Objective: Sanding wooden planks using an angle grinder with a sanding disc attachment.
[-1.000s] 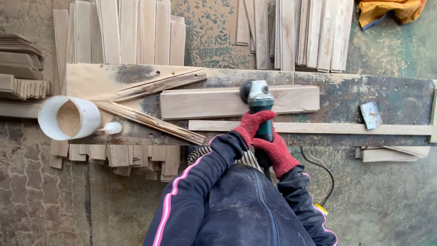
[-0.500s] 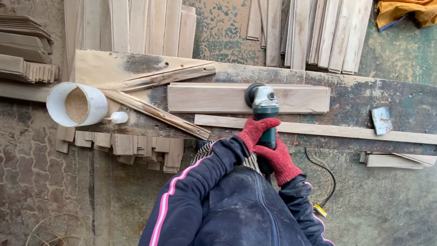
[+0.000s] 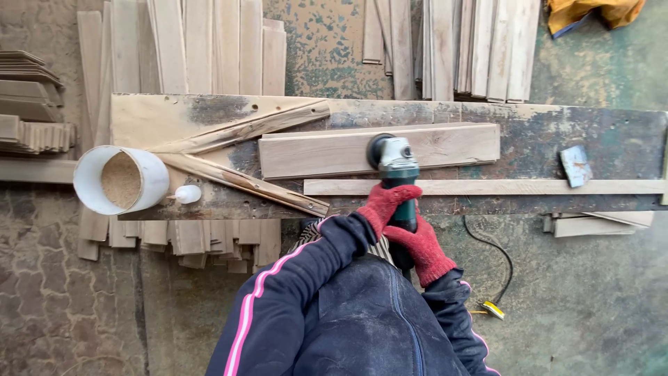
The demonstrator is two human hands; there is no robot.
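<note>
Both your gloved hands, left hand point(image 3: 387, 202) and right hand point(image 3: 421, 247), grip clenched on the green grinder point(image 3: 399, 174). Its head sits on the wide plank point(image 3: 313, 153) on the bench point(image 3: 612, 139), slightly left of its position half a second ago; plank unmoved.

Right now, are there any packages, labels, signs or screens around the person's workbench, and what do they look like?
No signs, screens or readable labels show.
White bucket: on its side at the bench's left end, round, holding tan sawdust.
Small white bottle: lying beside the bucket, plain, rounded.
Yellow tag: on the floor at the black cord's end, small, too small to read.
Both red-gloved hands, left hand and right hand, grip the green grinder.
</note>
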